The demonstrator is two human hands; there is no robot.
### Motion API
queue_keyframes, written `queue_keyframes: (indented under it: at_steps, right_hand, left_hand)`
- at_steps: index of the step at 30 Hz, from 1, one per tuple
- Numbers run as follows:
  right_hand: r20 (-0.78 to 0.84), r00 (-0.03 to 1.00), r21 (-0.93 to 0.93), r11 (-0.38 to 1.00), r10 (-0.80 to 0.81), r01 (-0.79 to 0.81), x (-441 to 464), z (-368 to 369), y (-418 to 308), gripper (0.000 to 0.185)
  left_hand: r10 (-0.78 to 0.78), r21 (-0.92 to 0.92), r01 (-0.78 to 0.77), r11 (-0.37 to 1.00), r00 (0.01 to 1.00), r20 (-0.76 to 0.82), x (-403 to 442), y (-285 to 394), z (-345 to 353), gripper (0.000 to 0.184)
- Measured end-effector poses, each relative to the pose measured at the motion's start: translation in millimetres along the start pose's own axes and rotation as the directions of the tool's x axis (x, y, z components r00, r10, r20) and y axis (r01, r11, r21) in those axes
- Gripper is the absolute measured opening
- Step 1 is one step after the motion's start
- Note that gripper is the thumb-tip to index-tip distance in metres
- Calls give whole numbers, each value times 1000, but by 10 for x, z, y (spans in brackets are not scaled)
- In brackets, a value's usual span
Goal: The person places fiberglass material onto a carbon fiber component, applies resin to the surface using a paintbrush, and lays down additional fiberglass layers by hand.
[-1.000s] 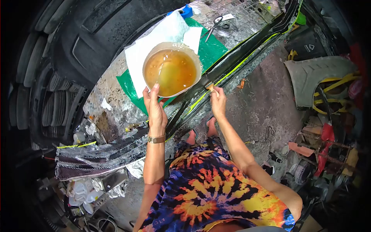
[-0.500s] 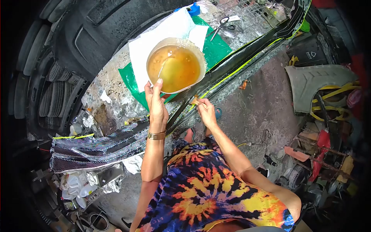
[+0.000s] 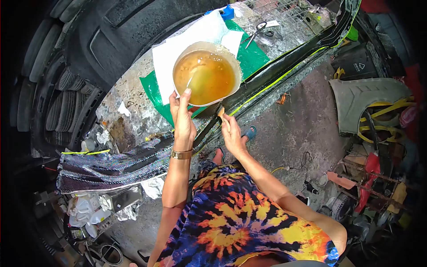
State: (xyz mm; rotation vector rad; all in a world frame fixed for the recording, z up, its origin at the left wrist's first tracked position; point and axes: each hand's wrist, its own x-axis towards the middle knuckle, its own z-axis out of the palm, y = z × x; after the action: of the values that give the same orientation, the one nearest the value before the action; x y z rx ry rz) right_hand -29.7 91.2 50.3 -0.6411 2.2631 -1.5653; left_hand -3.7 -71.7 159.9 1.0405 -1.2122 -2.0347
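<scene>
My left hand (image 3: 183, 119) grips the near rim of a translucent tub (image 3: 238, 73), thumb over the edge and fingers against its outside. Amber liquid (image 3: 209, 80) fills the bottom of the tub. A brush with a wooden handle (image 3: 221, 111) is pinched in my right hand (image 3: 234, 135); its tip rests at the dark woven strip. That long strip of glossy carbon-fibre-like cloth (image 3: 133, 163) curves across the bench below the tub, with yellow-green edging. Bristles are hard to make out against the black weave.
White paper (image 3: 167, 58) and a green sheet (image 3: 253, 55) lie on the stained bench (image 3: 115, 100). Scissors (image 3: 258, 32) and a blue roll (image 3: 227, 12) sit behind. A grey fender panel (image 3: 351, 100) stands right. White jugs (image 3: 86, 209) are at lower left.
The brush in my right hand has turned more upright and sits a little left and higher on the strip. The tub in my left hand has shifted slightly right with the view.
</scene>
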Motion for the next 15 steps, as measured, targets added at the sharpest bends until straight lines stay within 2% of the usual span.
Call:
queue_keyframes:
  at_steps: [4, 5, 7, 10, 13, 14, 15]
  right_hand:
    - [172, 985, 115, 993, 11, -31, -71, -145, -59, 30]
    - [167, 986, 116, 993, 9, -28, -99, -226, -31, 30]
    - [62, 990, 96, 986, 129, -135, -114, -424, -12, 30]
    - [-161, 976, 77, 988, 147, -136, 68, -444, 270, 31]
    - [-192, 978, 4, 997, 80, -81, 222, -288, 266, 33]
    - [-151, 988, 4, 1000, 25, -25, 209, -241, 217, 34]
    - [-87, 994, 50, 997, 64, -60, 167, -185, 165, 34]
  left_hand:
    - [18, -18, -17, 1000, 1000, 6, -10, 22, 11, 48]
    - [20, -22, -20, 1000, 1000, 5, -12, 22, 11, 49]
    - [19, -26, -19, 999, 1000, -3, -10, 22, 11, 50]
    - [17, -24, -17, 1000, 1000, -10, -24, 41, 2, 50]
    - [16, -14, -16, 1000, 1000, 1, -19, 39, 1, 49]
    - [13, -10, -13, 1000, 1000, 1, -13, 44, 1, 48]
    - [18, -7, -18, 1000, 1000, 2, -14, 56, 9, 48]
